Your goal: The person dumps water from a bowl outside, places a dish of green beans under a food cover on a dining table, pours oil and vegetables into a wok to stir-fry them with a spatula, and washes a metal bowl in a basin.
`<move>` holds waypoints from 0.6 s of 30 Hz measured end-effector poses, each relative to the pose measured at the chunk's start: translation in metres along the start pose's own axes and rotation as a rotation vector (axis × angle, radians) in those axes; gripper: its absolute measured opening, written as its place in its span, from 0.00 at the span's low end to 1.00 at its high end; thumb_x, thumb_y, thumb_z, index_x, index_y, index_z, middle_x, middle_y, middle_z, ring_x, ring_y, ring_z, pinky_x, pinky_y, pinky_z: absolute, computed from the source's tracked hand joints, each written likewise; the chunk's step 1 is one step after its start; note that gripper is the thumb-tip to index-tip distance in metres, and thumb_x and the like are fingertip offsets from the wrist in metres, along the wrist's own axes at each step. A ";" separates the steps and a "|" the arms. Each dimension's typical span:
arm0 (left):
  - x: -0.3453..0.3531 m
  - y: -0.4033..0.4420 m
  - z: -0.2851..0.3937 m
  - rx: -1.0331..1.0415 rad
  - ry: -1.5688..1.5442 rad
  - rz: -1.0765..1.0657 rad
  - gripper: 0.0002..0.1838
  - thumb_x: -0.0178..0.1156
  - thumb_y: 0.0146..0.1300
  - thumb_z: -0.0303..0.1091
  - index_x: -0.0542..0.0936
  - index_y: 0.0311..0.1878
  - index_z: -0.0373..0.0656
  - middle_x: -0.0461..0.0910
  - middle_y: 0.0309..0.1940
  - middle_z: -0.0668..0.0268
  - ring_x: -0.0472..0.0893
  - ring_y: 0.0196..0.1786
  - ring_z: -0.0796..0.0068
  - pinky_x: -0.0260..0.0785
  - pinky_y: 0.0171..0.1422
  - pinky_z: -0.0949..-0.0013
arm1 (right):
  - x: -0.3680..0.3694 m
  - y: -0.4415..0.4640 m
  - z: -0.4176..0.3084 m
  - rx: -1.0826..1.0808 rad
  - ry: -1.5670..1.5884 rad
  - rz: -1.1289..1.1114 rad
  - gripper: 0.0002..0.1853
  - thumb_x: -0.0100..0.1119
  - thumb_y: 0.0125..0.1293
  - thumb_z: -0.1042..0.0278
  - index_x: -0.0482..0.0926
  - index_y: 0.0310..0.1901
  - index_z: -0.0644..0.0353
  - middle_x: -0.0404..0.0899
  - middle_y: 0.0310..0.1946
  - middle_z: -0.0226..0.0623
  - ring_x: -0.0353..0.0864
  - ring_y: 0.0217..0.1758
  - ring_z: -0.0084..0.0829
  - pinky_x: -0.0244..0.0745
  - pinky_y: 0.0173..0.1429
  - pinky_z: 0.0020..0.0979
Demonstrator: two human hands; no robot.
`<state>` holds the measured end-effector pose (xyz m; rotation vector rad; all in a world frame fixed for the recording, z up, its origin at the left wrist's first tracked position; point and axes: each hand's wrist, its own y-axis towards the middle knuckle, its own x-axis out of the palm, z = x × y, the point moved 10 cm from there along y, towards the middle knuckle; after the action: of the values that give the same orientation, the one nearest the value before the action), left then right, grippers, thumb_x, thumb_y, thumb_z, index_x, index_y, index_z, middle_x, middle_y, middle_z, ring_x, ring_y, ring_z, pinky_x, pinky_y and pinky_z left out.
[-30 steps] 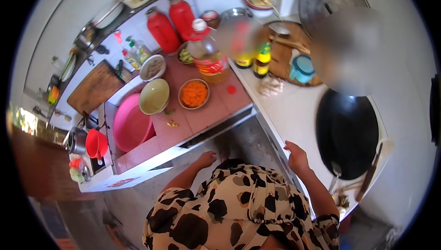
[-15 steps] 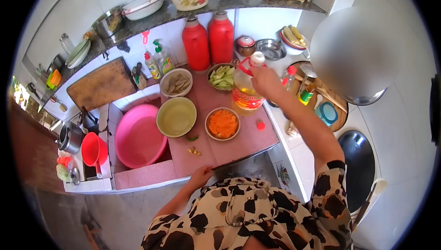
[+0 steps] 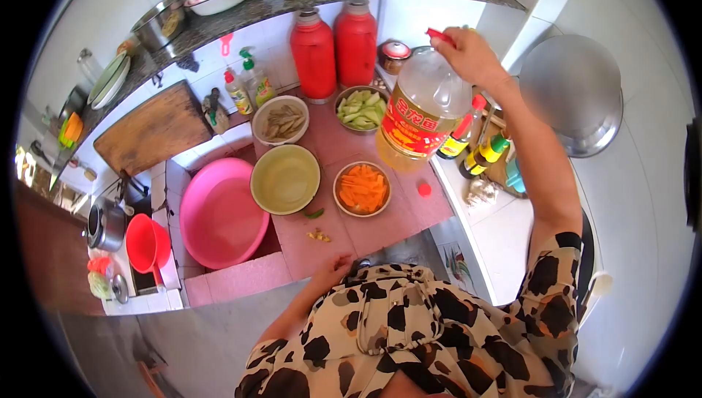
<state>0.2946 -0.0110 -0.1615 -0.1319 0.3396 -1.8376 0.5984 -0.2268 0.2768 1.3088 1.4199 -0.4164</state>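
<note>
My right hand [image 3: 472, 54] is closed around the red handle at the top of a large clear cooking oil bottle [image 3: 424, 116] with a red label. The bottle leans toward the right over the counter, with yellowish oil low inside. A red cap [image 3: 425, 190] lies on the pink tiles beside it. Near the bottle are a bowl of orange carrot slices [image 3: 363, 189] and a bowl of pale green slices [image 3: 361, 109]. My left hand [image 3: 333, 270] hangs by the counter's front edge, holding nothing visible, its fingers loosely extended.
An empty enamel basin [image 3: 285, 178], a bowl of shrimp-like pieces [image 3: 281, 121] and a pink tub [image 3: 224, 211] stand to the left. Two red thermoses [image 3: 313, 58] stand behind. At the right are sauce bottles [image 3: 482, 155], garlic [image 3: 480, 192] and a metal lid [image 3: 578, 98].
My right hand has raised the oil bottle and brought it rightward and nearer to me. My left hand stays by the counter edge. The view has shifted slightly.
</note>
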 end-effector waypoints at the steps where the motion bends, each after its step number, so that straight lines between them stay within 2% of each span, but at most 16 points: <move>1: 0.002 0.011 0.012 0.035 -0.018 -0.023 0.19 0.55 0.62 0.31 0.70 0.57 0.39 0.78 0.40 0.67 0.76 0.42 0.77 0.70 0.46 0.73 | -0.018 -0.005 -0.009 -0.017 0.037 0.020 0.20 0.52 0.62 0.50 0.77 0.33 0.63 0.77 0.24 0.48 0.77 0.30 0.44 0.70 0.36 0.39; 2: 0.005 0.023 0.027 0.071 -0.035 -0.052 0.19 0.55 0.63 0.31 0.69 0.57 0.39 0.78 0.40 0.67 0.76 0.42 0.78 0.70 0.46 0.73 | -0.037 -0.013 -0.017 -0.030 0.069 0.044 0.20 0.52 0.62 0.50 0.77 0.33 0.64 0.76 0.23 0.47 0.76 0.28 0.42 0.69 0.35 0.38; 3: 0.008 0.036 0.034 -0.018 -0.201 -0.048 0.19 0.54 0.63 0.32 0.69 0.57 0.40 0.77 0.41 0.67 0.76 0.42 0.79 0.70 0.47 0.73 | -0.054 -0.022 -0.020 -0.036 0.098 0.070 0.20 0.53 0.62 0.50 0.77 0.33 0.64 0.75 0.21 0.46 0.75 0.26 0.39 0.69 0.34 0.37; 4: 0.012 0.049 0.044 -0.115 -0.361 -0.050 0.19 0.54 0.64 0.32 0.69 0.57 0.40 0.77 0.43 0.67 0.76 0.42 0.79 0.71 0.48 0.72 | -0.067 -0.028 -0.016 -0.035 0.170 0.113 0.22 0.53 0.62 0.49 0.77 0.32 0.66 0.73 0.19 0.42 0.72 0.24 0.31 0.68 0.32 0.34; 6: 0.019 0.085 0.089 -0.022 -0.373 -0.093 0.18 0.54 0.65 0.36 0.70 0.56 0.42 0.76 0.47 0.66 0.77 0.42 0.77 0.71 0.49 0.70 | -0.098 -0.046 -0.005 0.051 0.211 0.173 0.22 0.54 0.62 0.49 0.77 0.31 0.66 0.74 0.19 0.36 0.71 0.24 0.26 0.67 0.31 0.32; 7: 0.028 0.099 0.112 -0.028 -0.543 -0.100 0.18 0.51 0.66 0.38 0.70 0.57 0.43 0.75 0.49 0.66 0.77 0.44 0.75 0.71 0.50 0.69 | -0.118 -0.065 -0.016 0.068 0.218 0.212 0.23 0.54 0.62 0.48 0.77 0.31 0.66 0.74 0.19 0.36 0.70 0.24 0.25 0.67 0.30 0.31; 8: 0.042 0.114 0.128 -0.048 -0.712 -0.103 0.19 0.48 0.68 0.41 0.69 0.58 0.43 0.75 0.51 0.65 0.77 0.46 0.73 0.71 0.51 0.67 | -0.124 -0.076 -0.007 0.046 0.295 0.202 0.18 0.53 0.65 0.52 0.77 0.39 0.61 0.74 0.26 0.27 0.69 0.29 0.17 0.66 0.34 0.22; 10: 0.081 0.156 0.137 -0.030 -0.877 -0.282 0.23 0.44 0.67 0.47 0.66 0.60 0.44 0.73 0.54 0.62 0.76 0.50 0.66 0.69 0.55 0.62 | -0.154 -0.114 -0.007 0.265 0.292 0.175 0.21 0.47 0.68 0.55 0.75 0.46 0.68 0.78 0.35 0.40 0.75 0.40 0.29 0.70 0.46 0.29; 11: 0.102 0.169 0.141 -0.025 -0.963 -0.354 0.26 0.42 0.67 0.50 0.65 0.62 0.44 0.72 0.55 0.60 0.76 0.53 0.63 0.68 0.57 0.59 | -0.166 -0.137 -0.002 0.354 0.307 0.189 0.21 0.47 0.68 0.55 0.75 0.45 0.69 0.78 0.34 0.40 0.75 0.39 0.28 0.70 0.45 0.28; 13: 0.162 0.162 0.165 -0.024 -1.175 -0.633 0.31 0.41 0.65 0.56 0.63 0.64 0.44 0.67 0.61 0.59 0.68 0.61 0.57 0.59 0.64 0.52 | -0.182 -0.180 0.012 0.505 0.359 0.221 0.21 0.46 0.67 0.55 0.75 0.44 0.70 0.78 0.32 0.38 0.76 0.36 0.27 0.71 0.43 0.26; 14: 0.189 0.154 0.178 -0.025 -1.283 -0.762 0.34 0.41 0.63 0.59 0.62 0.65 0.44 0.64 0.63 0.58 0.64 0.65 0.54 0.55 0.68 0.49 | -0.190 -0.201 0.026 0.465 0.334 0.313 0.21 0.48 0.66 0.53 0.75 0.40 0.68 0.76 0.28 0.38 0.74 0.32 0.26 0.70 0.39 0.28; 15: 0.219 0.143 0.186 -0.153 -1.264 -0.770 0.38 0.43 0.60 0.62 0.60 0.66 0.43 0.61 0.66 0.57 0.60 0.67 0.52 0.48 0.70 0.46 | -0.190 -0.228 0.047 0.420 0.307 0.403 0.21 0.50 0.65 0.51 0.75 0.35 0.67 0.75 0.24 0.38 0.72 0.28 0.26 0.69 0.35 0.30; 16: 0.238 0.135 0.193 -0.173 -1.287 -0.801 0.38 0.44 0.60 0.62 0.60 0.66 0.43 0.60 0.66 0.57 0.60 0.67 0.52 0.47 0.70 0.46 | -0.197 -0.250 0.057 0.371 0.277 0.488 0.22 0.52 0.63 0.49 0.75 0.30 0.66 0.73 0.20 0.38 0.71 0.24 0.26 0.68 0.31 0.32; 18: 0.273 0.123 0.200 -0.213 -1.339 -0.852 0.39 0.44 0.60 0.62 0.60 0.66 0.43 0.60 0.66 0.57 0.61 0.67 0.54 0.46 0.71 0.46 | -0.201 -0.297 0.079 0.449 0.212 0.492 0.19 0.54 0.63 0.53 0.73 0.33 0.65 0.73 0.20 0.41 0.72 0.24 0.28 0.68 0.31 0.32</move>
<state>0.3811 -0.3356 -0.0308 -1.7572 -0.5619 -2.0438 0.3363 -0.4828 0.3046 2.0565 1.1488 -0.2742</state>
